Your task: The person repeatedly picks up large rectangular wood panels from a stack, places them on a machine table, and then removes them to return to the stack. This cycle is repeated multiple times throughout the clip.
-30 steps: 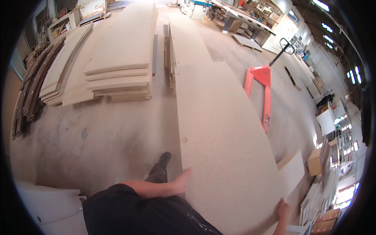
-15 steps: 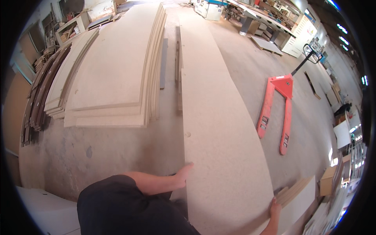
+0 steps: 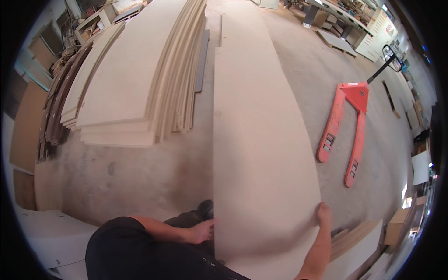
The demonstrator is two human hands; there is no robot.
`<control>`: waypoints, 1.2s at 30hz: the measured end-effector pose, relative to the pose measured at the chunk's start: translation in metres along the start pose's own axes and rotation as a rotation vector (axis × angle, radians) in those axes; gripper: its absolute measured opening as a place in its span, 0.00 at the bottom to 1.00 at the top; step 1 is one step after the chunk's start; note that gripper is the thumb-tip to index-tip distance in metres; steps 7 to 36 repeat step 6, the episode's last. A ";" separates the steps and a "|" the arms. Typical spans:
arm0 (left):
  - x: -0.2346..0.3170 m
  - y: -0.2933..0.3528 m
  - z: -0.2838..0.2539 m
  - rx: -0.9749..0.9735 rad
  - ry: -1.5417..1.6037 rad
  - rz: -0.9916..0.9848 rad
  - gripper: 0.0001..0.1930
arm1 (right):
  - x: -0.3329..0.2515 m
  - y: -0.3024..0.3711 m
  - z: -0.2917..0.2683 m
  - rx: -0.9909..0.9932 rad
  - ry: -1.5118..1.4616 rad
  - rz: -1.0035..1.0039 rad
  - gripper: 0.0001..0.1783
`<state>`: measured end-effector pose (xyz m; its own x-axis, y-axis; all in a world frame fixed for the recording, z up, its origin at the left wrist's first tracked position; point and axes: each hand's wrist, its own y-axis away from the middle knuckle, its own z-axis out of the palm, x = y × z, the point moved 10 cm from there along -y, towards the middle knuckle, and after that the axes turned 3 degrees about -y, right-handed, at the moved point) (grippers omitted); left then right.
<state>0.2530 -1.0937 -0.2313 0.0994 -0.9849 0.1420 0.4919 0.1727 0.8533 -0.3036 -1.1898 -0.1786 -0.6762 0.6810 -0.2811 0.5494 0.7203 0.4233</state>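
A long, pale fiberboard panel [image 3: 261, 154] stretches from just in front of me toward the far end of the room. My left hand [image 3: 203, 232] is closed at its left edge, with the fingertips partly hidden at the board's side. At the opposite edge, a little farther along, my right hand [image 3: 324, 213] has its fingers curled around the rim. The underside of the panel and the fingers beneath it are out of sight.
Left of the panel lies a tall stack of similar boards [image 3: 126, 79], with dark brown panels [image 3: 58, 107] beyond it. A red pallet jack [image 3: 355, 100] stands on the floor to the right. Near my right forearm are stacked boards [image 3: 357, 240] and a cardboard box [image 3: 396, 225].
My left hand has moved nearer along the left edge, while my right hand has moved farther up the right edge. The panel has shifted slightly, and the whole view has turned.
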 end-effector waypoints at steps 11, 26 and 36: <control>0.026 -0.017 -0.035 0.378 -0.178 0.033 0.30 | 0.034 -0.011 0.030 -0.037 -0.146 0.094 0.36; 0.026 -0.017 -0.035 0.378 -0.178 0.033 0.30 | 0.034 -0.011 0.030 -0.037 -0.146 0.094 0.36; 0.026 -0.017 -0.035 0.378 -0.178 0.033 0.30 | 0.034 -0.011 0.030 -0.037 -0.146 0.094 0.36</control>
